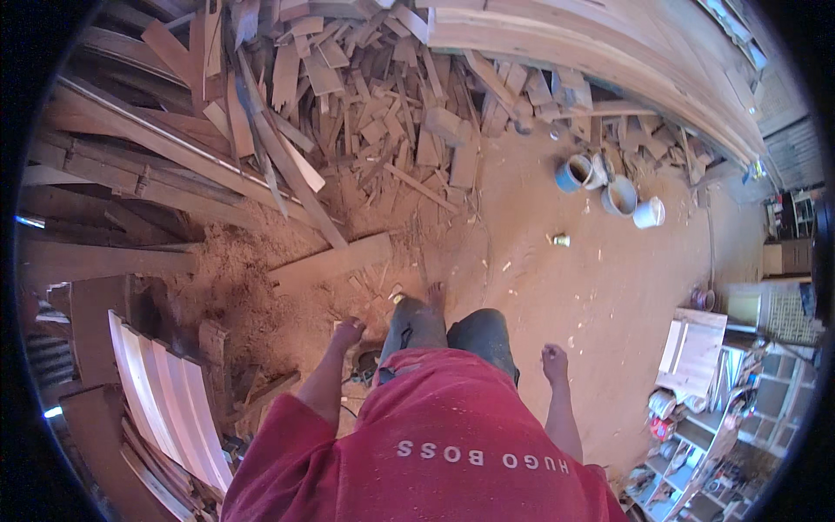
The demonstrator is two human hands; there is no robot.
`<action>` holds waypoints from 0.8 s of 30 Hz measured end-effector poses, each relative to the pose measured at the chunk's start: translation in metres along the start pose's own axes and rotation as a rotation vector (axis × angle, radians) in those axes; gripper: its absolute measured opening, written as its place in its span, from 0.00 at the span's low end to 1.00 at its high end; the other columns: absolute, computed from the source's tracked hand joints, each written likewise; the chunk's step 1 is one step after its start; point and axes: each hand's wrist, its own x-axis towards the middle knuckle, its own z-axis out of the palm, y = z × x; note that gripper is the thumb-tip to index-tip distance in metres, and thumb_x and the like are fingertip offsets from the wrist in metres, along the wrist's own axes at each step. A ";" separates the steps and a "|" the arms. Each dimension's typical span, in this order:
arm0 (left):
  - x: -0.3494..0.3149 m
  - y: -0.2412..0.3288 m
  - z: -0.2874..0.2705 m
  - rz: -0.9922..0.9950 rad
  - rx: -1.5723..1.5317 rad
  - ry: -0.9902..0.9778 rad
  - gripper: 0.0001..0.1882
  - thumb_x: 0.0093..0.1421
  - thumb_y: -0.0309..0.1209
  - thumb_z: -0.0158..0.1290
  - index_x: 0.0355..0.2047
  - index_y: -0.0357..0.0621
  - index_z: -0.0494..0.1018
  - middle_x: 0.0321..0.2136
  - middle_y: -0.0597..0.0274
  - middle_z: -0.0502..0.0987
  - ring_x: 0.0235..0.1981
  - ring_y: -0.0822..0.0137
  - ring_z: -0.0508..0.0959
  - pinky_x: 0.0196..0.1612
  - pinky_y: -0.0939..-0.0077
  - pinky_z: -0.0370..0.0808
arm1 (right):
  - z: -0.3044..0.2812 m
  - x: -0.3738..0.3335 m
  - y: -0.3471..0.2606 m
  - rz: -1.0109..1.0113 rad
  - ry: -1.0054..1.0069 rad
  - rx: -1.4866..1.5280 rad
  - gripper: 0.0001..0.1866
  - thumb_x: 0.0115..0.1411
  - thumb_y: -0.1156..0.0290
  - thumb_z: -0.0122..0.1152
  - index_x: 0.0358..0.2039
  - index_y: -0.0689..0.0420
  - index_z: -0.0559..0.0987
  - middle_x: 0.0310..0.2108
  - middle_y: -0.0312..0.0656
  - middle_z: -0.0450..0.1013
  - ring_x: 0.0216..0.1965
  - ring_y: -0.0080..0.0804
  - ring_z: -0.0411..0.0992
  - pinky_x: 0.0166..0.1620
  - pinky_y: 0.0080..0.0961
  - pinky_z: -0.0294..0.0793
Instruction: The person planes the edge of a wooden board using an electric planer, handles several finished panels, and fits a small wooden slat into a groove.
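Observation:
My left hand (350, 331) hangs beside my left thigh, over the sawdust-covered ground. Its fingers look curled in, and I make out nothing held in it. On the other side, my right hand (554, 355) is out from my right leg with its fingers closed in a loose fist, and nothing shows in it. Both hands are apart from any object. A flat board (335, 263) lies in the sawdust ahead of my left hand. My dark trousers (481, 337) and one bare foot (436, 294) show below the red shirt (470, 426).
A big heap of wood offcuts (383, 113) lies ahead, with long planks (174, 174) at the left. Pale boards (170, 391) lean at the near left. Several buckets (619, 197) and a small can (561, 240) stand ahead right. Cluttered shelves (696, 444) line the right.

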 end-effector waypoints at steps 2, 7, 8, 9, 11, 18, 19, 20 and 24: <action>0.038 0.045 -0.014 0.121 0.044 0.242 0.24 0.59 0.44 0.56 0.47 0.37 0.76 0.35 0.47 0.81 0.37 0.59 0.81 0.40 0.67 0.77 | -0.020 0.081 -0.043 0.021 0.078 0.073 0.12 0.62 0.70 0.58 0.43 0.63 0.78 0.34 0.43 0.77 0.29 0.27 0.76 0.32 0.24 0.78; 0.074 0.174 -0.085 0.049 -0.541 0.394 0.23 0.64 0.46 0.52 0.47 0.38 0.75 0.33 0.49 0.80 0.36 0.61 0.81 0.38 0.66 0.77 | -0.027 0.240 -0.185 -0.131 -0.138 -0.119 0.15 0.60 0.64 0.59 0.43 0.60 0.79 0.41 0.50 0.78 0.44 0.43 0.77 0.48 0.35 0.76; 0.078 0.194 -0.086 0.041 -0.555 0.395 0.23 0.64 0.46 0.52 0.47 0.38 0.75 0.33 0.49 0.80 0.36 0.61 0.81 0.38 0.66 0.77 | -0.021 0.270 -0.206 -0.180 -0.229 -0.200 0.16 0.60 0.64 0.59 0.43 0.60 0.79 0.41 0.50 0.78 0.44 0.43 0.77 0.48 0.35 0.76; 0.082 0.213 -0.084 0.034 -0.613 0.428 0.23 0.65 0.46 0.51 0.46 0.37 0.76 0.30 0.51 0.80 0.34 0.65 0.80 0.36 0.68 0.76 | -0.013 0.300 -0.226 -0.227 -0.321 -0.282 0.16 0.60 0.64 0.58 0.44 0.61 0.79 0.42 0.50 0.78 0.45 0.44 0.77 0.49 0.36 0.76; 0.093 0.228 -0.070 -0.004 -0.693 0.480 0.23 0.66 0.46 0.50 0.45 0.37 0.76 0.28 0.54 0.79 0.31 0.68 0.79 0.34 0.70 0.76 | 0.008 0.356 -0.278 -0.318 -0.491 -0.474 0.16 0.60 0.63 0.57 0.43 0.60 0.79 0.42 0.51 0.78 0.44 0.46 0.77 0.49 0.38 0.75; 0.088 0.296 0.045 -0.385 -0.678 0.378 0.22 0.67 0.44 0.47 0.41 0.34 0.76 0.29 0.45 0.79 0.33 0.58 0.80 0.37 0.64 0.74 | 0.103 0.530 -0.394 -0.525 -0.731 -0.686 0.13 0.57 0.63 0.54 0.35 0.57 0.79 0.37 0.57 0.76 0.41 0.56 0.75 0.45 0.47 0.74; 0.093 0.299 0.082 -0.423 -0.779 0.454 0.21 0.67 0.43 0.48 0.40 0.34 0.75 0.28 0.46 0.79 0.31 0.59 0.80 0.35 0.66 0.74 | 0.132 0.563 -0.401 -0.601 -0.734 -0.686 0.11 0.57 0.65 0.54 0.35 0.57 0.79 0.37 0.57 0.76 0.41 0.56 0.75 0.44 0.48 0.74; 0.095 0.315 0.103 -0.448 -0.824 0.462 0.19 0.67 0.42 0.48 0.39 0.34 0.76 0.27 0.46 0.78 0.30 0.59 0.79 0.34 0.66 0.74 | 0.161 0.596 -0.404 -0.613 -0.754 -0.699 0.11 0.57 0.65 0.54 0.35 0.57 0.79 0.37 0.57 0.76 0.41 0.56 0.75 0.44 0.48 0.74; 0.124 0.402 0.108 -0.523 -0.804 0.528 0.14 0.64 0.38 0.52 0.41 0.38 0.76 0.32 0.48 0.77 0.32 0.55 0.77 0.37 0.61 0.74 | 0.281 0.703 -0.437 -0.641 -0.593 -0.403 0.08 0.57 0.68 0.55 0.32 0.58 0.77 0.32 0.55 0.76 0.39 0.56 0.75 0.42 0.48 0.73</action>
